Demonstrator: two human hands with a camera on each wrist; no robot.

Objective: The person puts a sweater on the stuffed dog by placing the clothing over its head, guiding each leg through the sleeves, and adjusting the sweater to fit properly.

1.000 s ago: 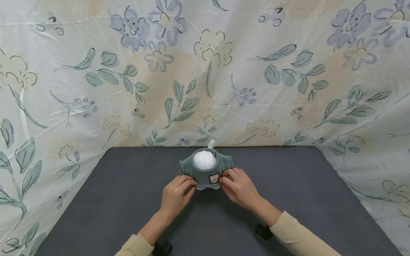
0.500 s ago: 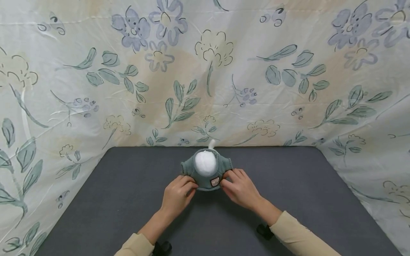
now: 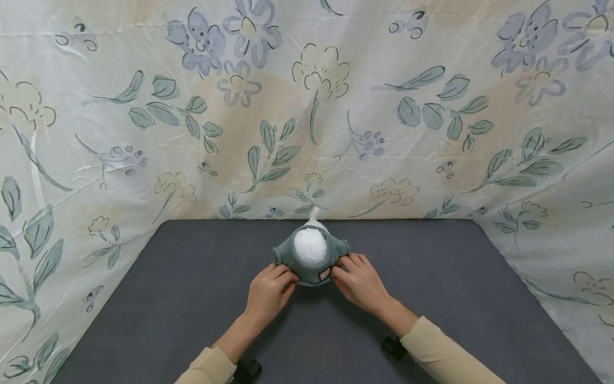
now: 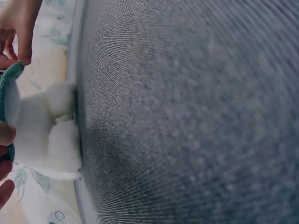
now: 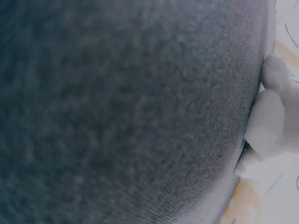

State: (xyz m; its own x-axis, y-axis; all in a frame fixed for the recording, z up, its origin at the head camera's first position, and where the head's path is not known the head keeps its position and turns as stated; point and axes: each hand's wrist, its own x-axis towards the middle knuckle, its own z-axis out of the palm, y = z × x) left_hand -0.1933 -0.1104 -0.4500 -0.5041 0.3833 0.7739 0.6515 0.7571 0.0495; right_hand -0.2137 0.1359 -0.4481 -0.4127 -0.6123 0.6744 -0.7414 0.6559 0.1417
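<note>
A white plush toy (image 3: 310, 246) stands near the far edge of the table, a small grey-green sweater (image 3: 307, 274) round it with a patch low on the front. Its rounded white top fills the neck opening, and a thin white piece sticks up behind. At the sweater's lower left, my left hand (image 3: 269, 292) pinches the hem. My right hand (image 3: 361, 282) pinches the hem on the other side, beside the patch. Seen from the left wrist, the plush legs (image 4: 65, 140) rest on the table below the green hem (image 4: 5, 88), with fingers at both sides of it.
Dark grey fabric covers the table (image 3: 307, 336). Behind and beside it hangs a floral curtain (image 3: 336, 176). Black wrist straps (image 3: 394, 348) sit below the cream sleeves (image 3: 446, 346).
The sweater's front has drawn down, and its patch has sunk and tilted. More of the white plush shows at the neck and behind. Both hands keep their pinch and shift slightly right.
</note>
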